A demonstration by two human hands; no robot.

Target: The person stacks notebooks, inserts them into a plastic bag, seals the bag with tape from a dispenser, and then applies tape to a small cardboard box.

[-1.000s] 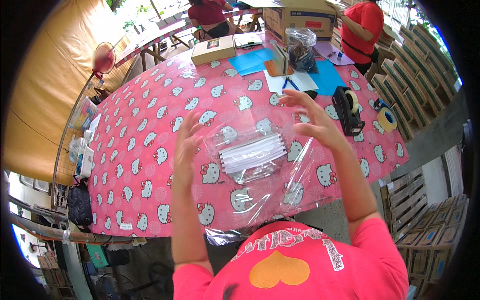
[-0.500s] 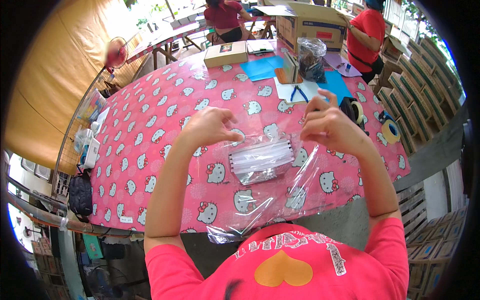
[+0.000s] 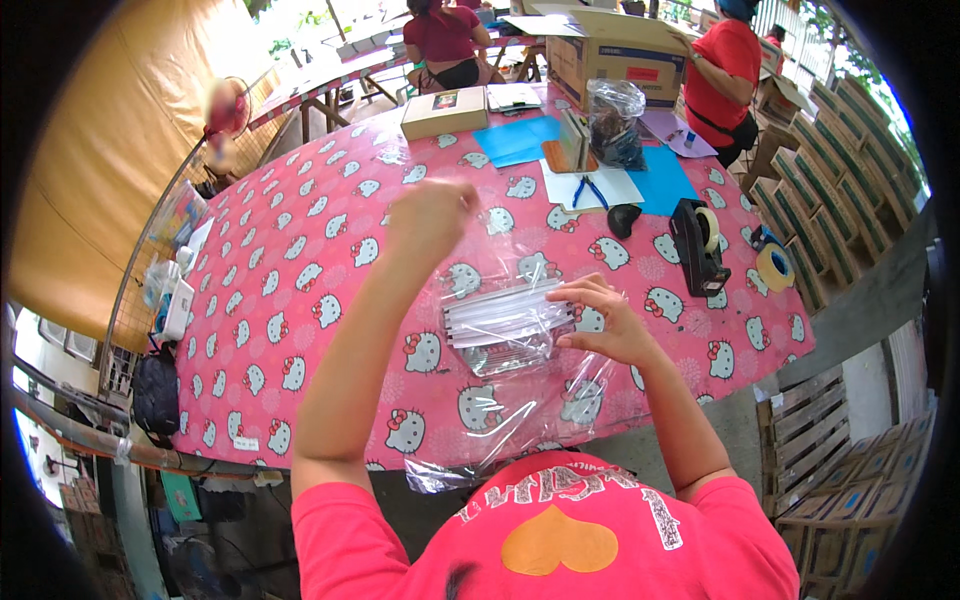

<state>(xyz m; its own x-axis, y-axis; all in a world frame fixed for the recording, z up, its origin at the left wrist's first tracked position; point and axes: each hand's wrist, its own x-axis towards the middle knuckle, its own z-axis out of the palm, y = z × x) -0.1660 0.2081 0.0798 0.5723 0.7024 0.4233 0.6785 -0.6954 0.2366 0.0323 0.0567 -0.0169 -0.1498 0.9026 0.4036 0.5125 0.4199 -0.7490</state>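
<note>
In front of me on the table lies a stack of thin white-edged pieces (image 3: 505,318) with dark ends, and I cannot tell their exact kind. Clear plastic film (image 3: 520,420) lies around and under it, spreading toward the table's near edge. My right hand (image 3: 608,318) is closed on the stack's right end, fingers on top and thumb at the near side. Beyond the stack to the left, my left hand (image 3: 430,222) is raised over the table. Motion smears its fingers, so whether it grips the film beside it is unclear.
A black tape dispenser (image 3: 700,248) and tape rolls (image 3: 774,268) stand at the right. Farther back are blue pliers (image 3: 590,190), a bag of dark items (image 3: 616,125), a flat cardboard box (image 3: 445,113) and a large carton (image 3: 635,62). Two people (image 3: 722,80) are near the far side.
My right hand has come down and inward from above the film onto the stack's right end. My left hand has moved up and away from the stack. The tape dispenser is now uncovered.
</note>
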